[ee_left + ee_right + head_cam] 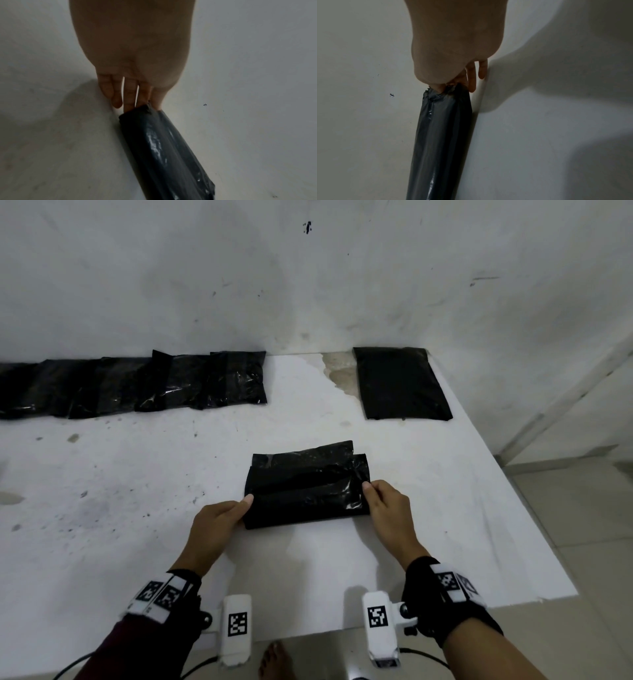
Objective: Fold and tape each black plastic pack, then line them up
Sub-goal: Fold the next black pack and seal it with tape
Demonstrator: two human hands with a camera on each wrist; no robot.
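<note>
1. Tiled floor (pixel 565 525) is being seen nearest, beneath the white table (pixel 445 542).
2. Both ends of the half-folded black pack (pixel 305 491), mid-table, are being pinched by the left hand (pixel 215 529) and right hand (pixel 390 515).
3. Finished packs (pixel 137 385) are being cut off at the left edge along the scuffed wall (pixel 308 285); a flat pack (pixel 400 383) is lying far right.

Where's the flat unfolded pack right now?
Head view: the unfolded pack lies flat at the table's far right corner against the wall, beyond the pack being folded and apart from the finished row on the left.
</note>
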